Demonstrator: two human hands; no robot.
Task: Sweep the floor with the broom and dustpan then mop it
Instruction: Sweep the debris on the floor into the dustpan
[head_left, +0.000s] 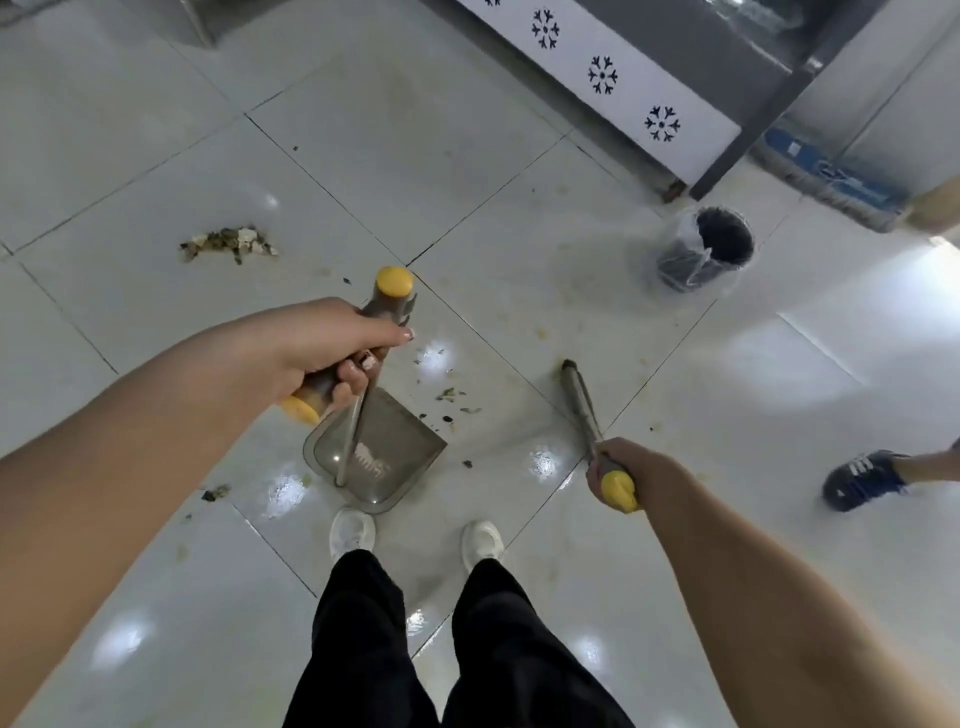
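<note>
From here I see the left forearm (130, 415) and right forearm (753, 571) bare to the frame's edge; the left hand (322, 343) has pale polish on its fingernails (369, 362); loose black trousers (363, 649) hang in soft creases; a white left shoe (353, 532) and white right shoe (482, 540), round-toed.
</note>
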